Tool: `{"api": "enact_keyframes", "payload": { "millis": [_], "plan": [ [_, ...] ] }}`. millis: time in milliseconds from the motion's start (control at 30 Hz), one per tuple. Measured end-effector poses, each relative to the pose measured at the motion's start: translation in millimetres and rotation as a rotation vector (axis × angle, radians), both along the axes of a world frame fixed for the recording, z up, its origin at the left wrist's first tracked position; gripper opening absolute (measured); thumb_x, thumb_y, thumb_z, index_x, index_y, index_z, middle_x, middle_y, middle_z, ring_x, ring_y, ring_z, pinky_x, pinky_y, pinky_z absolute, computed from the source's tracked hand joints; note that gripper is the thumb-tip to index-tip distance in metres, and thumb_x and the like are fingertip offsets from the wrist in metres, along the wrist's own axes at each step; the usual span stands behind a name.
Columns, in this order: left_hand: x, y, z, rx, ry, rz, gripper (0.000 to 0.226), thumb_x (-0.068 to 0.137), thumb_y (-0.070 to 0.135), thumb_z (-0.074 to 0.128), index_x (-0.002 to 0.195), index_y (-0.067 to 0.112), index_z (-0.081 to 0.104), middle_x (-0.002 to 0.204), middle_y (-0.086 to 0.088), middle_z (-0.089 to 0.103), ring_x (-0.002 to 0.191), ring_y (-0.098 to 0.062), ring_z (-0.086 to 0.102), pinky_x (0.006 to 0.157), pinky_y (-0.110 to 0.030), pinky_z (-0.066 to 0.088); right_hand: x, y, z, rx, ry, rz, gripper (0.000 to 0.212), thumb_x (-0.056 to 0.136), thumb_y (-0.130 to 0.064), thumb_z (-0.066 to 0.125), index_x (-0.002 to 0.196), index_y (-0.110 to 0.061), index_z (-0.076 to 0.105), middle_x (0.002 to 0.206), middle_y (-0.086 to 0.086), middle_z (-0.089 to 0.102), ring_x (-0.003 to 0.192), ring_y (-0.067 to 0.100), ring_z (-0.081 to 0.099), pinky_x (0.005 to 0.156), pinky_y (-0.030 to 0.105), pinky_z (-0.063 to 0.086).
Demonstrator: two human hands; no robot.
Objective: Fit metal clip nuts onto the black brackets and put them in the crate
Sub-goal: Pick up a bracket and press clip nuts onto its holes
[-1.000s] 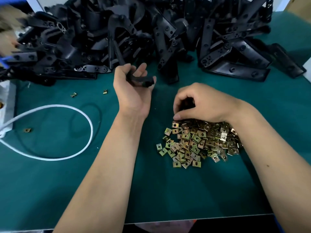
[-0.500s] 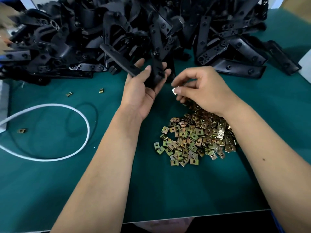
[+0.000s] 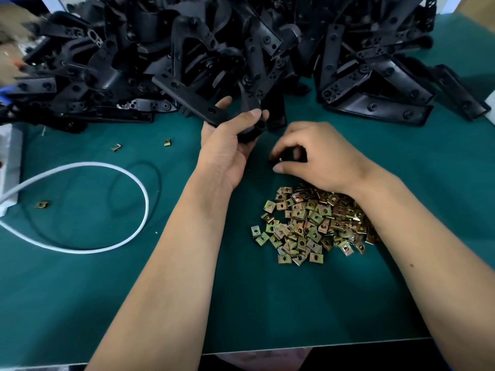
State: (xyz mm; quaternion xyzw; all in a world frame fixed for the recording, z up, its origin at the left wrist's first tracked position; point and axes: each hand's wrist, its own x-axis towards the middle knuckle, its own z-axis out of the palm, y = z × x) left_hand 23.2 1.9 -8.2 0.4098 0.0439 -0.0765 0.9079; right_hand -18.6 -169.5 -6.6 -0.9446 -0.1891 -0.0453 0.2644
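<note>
My left hand (image 3: 227,145) grips a black bracket (image 3: 192,99) by one end, raised over the green mat; its long flat arm points up and left. My right hand (image 3: 316,156) hovers just right of it with the fingers curled, pinching a small metal clip nut (image 3: 280,159) between thumb and fingertips. Below that hand lies a heap of brass-coloured clip nuts (image 3: 308,223). A big pile of black brackets (image 3: 267,49) fills the far side of the table. No crate is in view.
A white cable (image 3: 128,183) loops across the left of the green mat (image 3: 107,290), beside a white box (image 3: 9,167) at the left edge. Three stray clip nuts lie apart: (image 3: 116,147), (image 3: 167,142), (image 3: 42,204). The table's front edge runs along the bottom.
My right hand lifted a clip nut from the heap, rose toward the bracket, then dropped slightly lower. My left hand turned the bracket and raised it, its arm now pointing up-left.
</note>
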Motion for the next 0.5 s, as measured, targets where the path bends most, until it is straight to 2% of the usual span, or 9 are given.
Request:
{"api": "enact_keyframes", "payload": {
  "millis": [67, 133, 200, 333, 500],
  "plan": [
    [-1.1, -0.6, 0.4, 0.004, 0.009, 0.003, 0.062, 0.083, -0.012, 0.068, 0.136, 0.010, 0.045, 0.090, -0.012, 0.076, 0.086, -0.025, 0.076, 0.071, -0.033, 0.059, 0.7, 0.7, -0.4, 0.050, -0.025, -0.013, 0.012, 0.089, -0.026, 0.080, 0.099, -0.021, 0.080, 0.094, -0.007, 0.068, 0.080, 0.009, 0.062, 0.077, 0.032, 0.052],
    [-1.4, -0.6, 0.8, -0.006, 0.019, 0.007, 0.058, 0.083, -0.013, 0.068, 0.131, 0.011, 0.046, 0.089, -0.011, 0.076, 0.085, -0.025, 0.076, 0.070, -0.033, 0.060, 0.5, -1.8, -0.4, 0.139, -0.055, -0.063, 0.005, 0.093, -0.023, 0.075, 0.093, -0.020, 0.079, 0.085, -0.013, 0.071, 0.079, 0.004, 0.065, 0.074, 0.024, 0.051],
    [-1.5, -0.2, 1.1, -0.019, 0.027, 0.007, 0.056, 0.083, -0.013, 0.068, 0.130, 0.009, 0.047, 0.088, -0.011, 0.076, 0.085, -0.025, 0.076, 0.070, -0.033, 0.060, 0.3, -3.7, -0.5, 0.200, -0.080, -0.106, 0.007, 0.095, -0.023, 0.073, 0.090, -0.021, 0.078, 0.079, -0.016, 0.070, 0.075, 0.000, 0.065, 0.069, 0.018, 0.048],
    [-2.6, -0.4, 1.9, 0.007, 0.025, -0.005, 0.054, 0.084, -0.011, 0.069, 0.130, 0.008, 0.048, 0.087, -0.009, 0.077, 0.087, -0.023, 0.076, 0.072, -0.033, 0.059, 0.3, -0.9, -0.8, 0.265, -0.161, -0.148, 0.013, 0.091, -0.030, 0.078, 0.083, -0.019, 0.076, 0.075, -0.012, 0.069, 0.071, 0.007, 0.063, 0.065, 0.017, 0.046],
    [-2.7, 0.3, 1.7, 0.022, 0.014, -0.002, 0.065, 0.084, -0.011, 0.069, 0.143, 0.001, 0.044, 0.093, -0.009, 0.076, 0.090, -0.023, 0.076, 0.076, -0.034, 0.058, 0.5, -2.5, -4.4, 0.362, -0.138, -0.174, 0.028, 0.080, -0.034, 0.088, 0.073, -0.015, 0.068, 0.063, -0.001, 0.064, 0.054, 0.012, 0.054, 0.053, 0.017, 0.041]
  ]
}}
